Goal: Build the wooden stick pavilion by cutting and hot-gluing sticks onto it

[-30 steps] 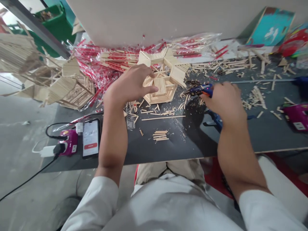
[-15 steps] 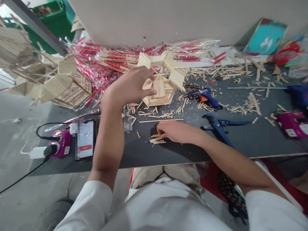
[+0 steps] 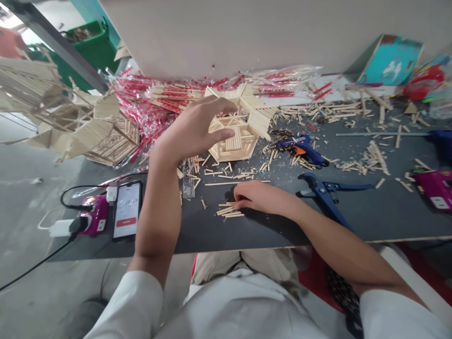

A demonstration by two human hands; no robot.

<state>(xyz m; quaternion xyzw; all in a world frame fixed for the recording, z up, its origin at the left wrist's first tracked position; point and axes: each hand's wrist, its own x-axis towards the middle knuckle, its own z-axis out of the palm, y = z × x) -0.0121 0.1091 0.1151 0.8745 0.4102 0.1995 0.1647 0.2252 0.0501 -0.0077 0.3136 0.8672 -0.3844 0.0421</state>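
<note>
- Mostly the work happens on a long dark tabletop, and its near edge runs below both forearms, which cross over it.
- Left hand is open, with fingers and thumb spread around the upper side of a hexagonal popsicle-stick model. The model stands on the tabletop, and I cannot tell if the fingers touch it.
- Right hand is on the tabletop, near the front of the model, with fingers curled together on a small pile of short wooden sticks. I cannot tell if they clamp any stick.
- Just behind this pile lies one long thin stick.
- To the right are a blue hot glue gun and blue ratchet pipe cutters, both near the right hand but not touching it.
- Behind the model lie red-and-white plastic packs of sticks, and they push against a pale wall panel.
- At the left end are a smartphone and a magenta power unit.
- Beyond this end, large stick structures hang over a concrete floor.
</note>
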